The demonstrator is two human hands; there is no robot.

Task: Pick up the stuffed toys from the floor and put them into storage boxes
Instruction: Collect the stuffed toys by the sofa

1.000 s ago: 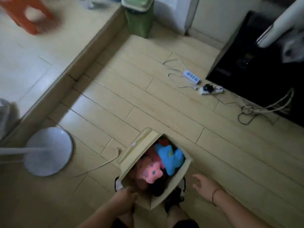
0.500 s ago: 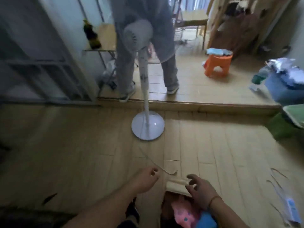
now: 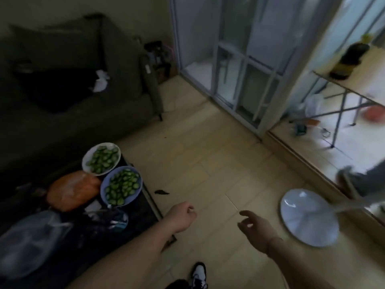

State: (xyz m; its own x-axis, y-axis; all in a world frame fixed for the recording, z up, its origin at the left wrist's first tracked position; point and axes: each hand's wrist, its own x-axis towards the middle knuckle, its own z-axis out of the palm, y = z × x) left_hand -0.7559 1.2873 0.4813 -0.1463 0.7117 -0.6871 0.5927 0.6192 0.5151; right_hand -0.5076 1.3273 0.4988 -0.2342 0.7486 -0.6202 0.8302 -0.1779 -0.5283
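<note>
Both hands empty, out over the floor (image 3: 208, 163). Left hand (image 3: 181, 215) curled into a loose fist, nothing in it. Right hand (image 3: 256, 228) relaxed, fingers spread slightly and pointing left, nothing held. Hands apart, bare floor between them.

No stuffed toy and no storage box in this view; can't tell where they are. View is blurred, so small things may be missed. Only thing on the open floor is a small dark scrap (image 3: 161, 192) just off the near right corner of the low tabletop (image 3: 150, 205); too small and blurred to call a toy.

Tabletop, at left, carries a white plate (image 3: 101, 159) of green slices at its far edge, a blue plate (image 3: 121, 185) of the same touching it on the near side, an orange bag (image 3: 70, 190) beside the blue plate, and clear plastic bags (image 3: 31, 240) toward the near left. Dark sofa (image 3: 68, 90) behind. Fan base (image 3: 308, 217) on the floor, near the right hand. Sliding door frame (image 3: 239, 84) at the far edge of the floor. One shoe (image 3: 199, 273) at the bottom edge.

Step in hand looks like a search for leftover toys. To do it well:
- Hold the head steady so the floor reads clearly.
- Check along the sofa foot, under the tabletop edge and round the fan base.
- Keep arms clear of the plates at the tabletop edge; a sweep could knock them.
- Mind the fan pole when reaching right.
- If nothing turns up, the task is likely near done.
</note>
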